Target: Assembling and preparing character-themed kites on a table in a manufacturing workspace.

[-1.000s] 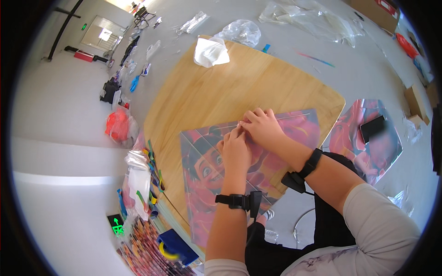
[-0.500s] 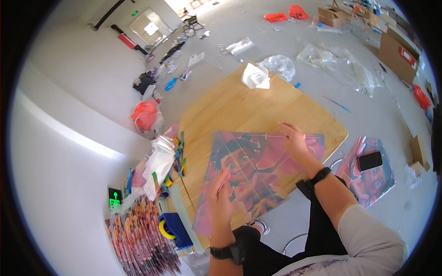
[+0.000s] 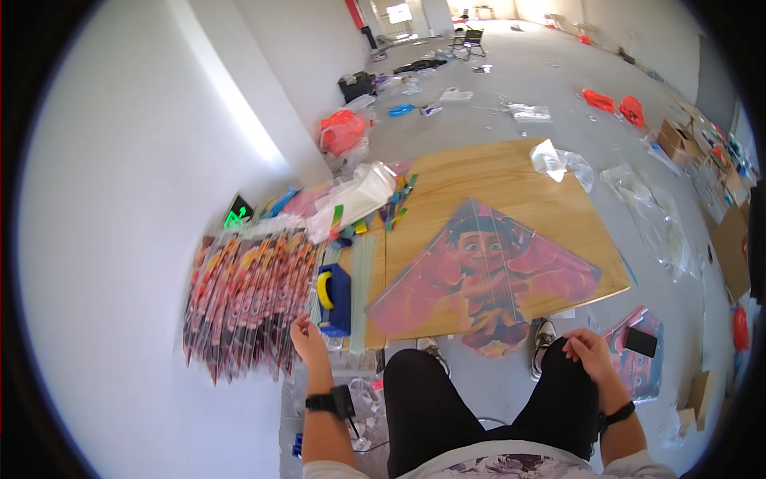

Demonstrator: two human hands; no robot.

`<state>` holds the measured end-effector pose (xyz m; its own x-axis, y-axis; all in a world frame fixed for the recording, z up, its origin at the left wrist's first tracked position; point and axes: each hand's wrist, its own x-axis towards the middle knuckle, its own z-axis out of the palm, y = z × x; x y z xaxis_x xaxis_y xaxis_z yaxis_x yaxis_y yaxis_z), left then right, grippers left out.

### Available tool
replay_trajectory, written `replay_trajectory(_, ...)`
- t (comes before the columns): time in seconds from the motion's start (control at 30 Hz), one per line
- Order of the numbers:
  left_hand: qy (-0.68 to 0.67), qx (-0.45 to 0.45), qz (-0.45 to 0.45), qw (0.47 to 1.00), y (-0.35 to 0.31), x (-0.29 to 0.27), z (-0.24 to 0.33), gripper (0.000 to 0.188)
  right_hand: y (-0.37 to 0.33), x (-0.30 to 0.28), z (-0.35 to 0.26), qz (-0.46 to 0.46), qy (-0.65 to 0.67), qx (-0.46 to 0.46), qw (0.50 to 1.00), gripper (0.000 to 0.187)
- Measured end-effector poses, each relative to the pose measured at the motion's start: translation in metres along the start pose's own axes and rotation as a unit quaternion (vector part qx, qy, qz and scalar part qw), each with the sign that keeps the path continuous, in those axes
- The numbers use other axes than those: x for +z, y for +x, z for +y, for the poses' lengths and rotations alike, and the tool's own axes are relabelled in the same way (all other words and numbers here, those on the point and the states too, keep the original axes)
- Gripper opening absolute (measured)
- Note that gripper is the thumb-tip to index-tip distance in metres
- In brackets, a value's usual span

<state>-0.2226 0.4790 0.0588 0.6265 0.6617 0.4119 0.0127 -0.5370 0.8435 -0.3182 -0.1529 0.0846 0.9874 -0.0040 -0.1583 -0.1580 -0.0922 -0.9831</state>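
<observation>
A printed kite (image 3: 483, 271) with a cartoon figure lies spread on the wooden table (image 3: 447, 188), its lower tip hanging over the near edge. Thin rods run along it. My left hand (image 3: 309, 337) is at the table's near left, loosely bent, with nothing visible in it. Closest to that hand are a blue tape dispenser (image 3: 335, 299) with a yellow roll and a row of folded printed kites (image 3: 251, 299). Over my right knee hangs my right hand (image 3: 589, 351), fingers partly curled but apart, holding nothing and away from the kite.
Pale thin rods (image 3: 364, 279) lie right of the dispenser. Behind them are white plastic sheets (image 3: 351, 199) and coloured strips (image 3: 395, 209). A crumpled white bag (image 3: 549, 160) sits at the far corner. On the right, a phone (image 3: 641, 342) rests on another printed sheet. Plastic film (image 3: 650, 215) covers some floor.
Both hands have come off the kite: the left toward the tape dispenser, the right back to my knee. The kite now lies with its nose pointing away from me. The view has turned left.
</observation>
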Motion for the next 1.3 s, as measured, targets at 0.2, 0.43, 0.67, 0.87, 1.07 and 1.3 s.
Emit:
replay_trajectory(0.2,0.179,0.051,-0.120,0.975,0.038,-0.010,-0.067,0.032,-0.020,0.026,0.032,0.009,-0.102,-0.060,0.993,0.016)
replay_trajectory(0.43,0.100,-0.163,-0.218,0.957,0.049,0.030,-0.039,0.059,-0.016,0.025,0.031,0.029,-0.204,-0.073,0.976,0.013)
replay_trajectory(0.67,0.001,-0.213,-0.137,0.967,0.069,0.013,-0.016,0.057,-0.015,0.042,0.021,0.029,-0.297,-0.085,0.951,0.012)
replay_trajectory(0.87,-0.088,-0.371,-0.264,0.886,0.031,-0.020,0.022,0.034,-0.017,0.036,0.023,0.048,-0.375,-0.115,0.919,0.013)
replay_trajectory(1.07,-0.131,-0.394,-0.290,0.862,-0.002,-0.043,-0.027,0.027,-0.011,0.043,0.018,0.033,-0.400,-0.116,0.908,0.015)
replay_trajectory(1.3,-0.078,-0.348,-0.301,0.884,-0.007,-0.002,-0.056,0.027,-0.013,0.040,0.029,0.048,-0.426,-0.150,0.891,0.017)
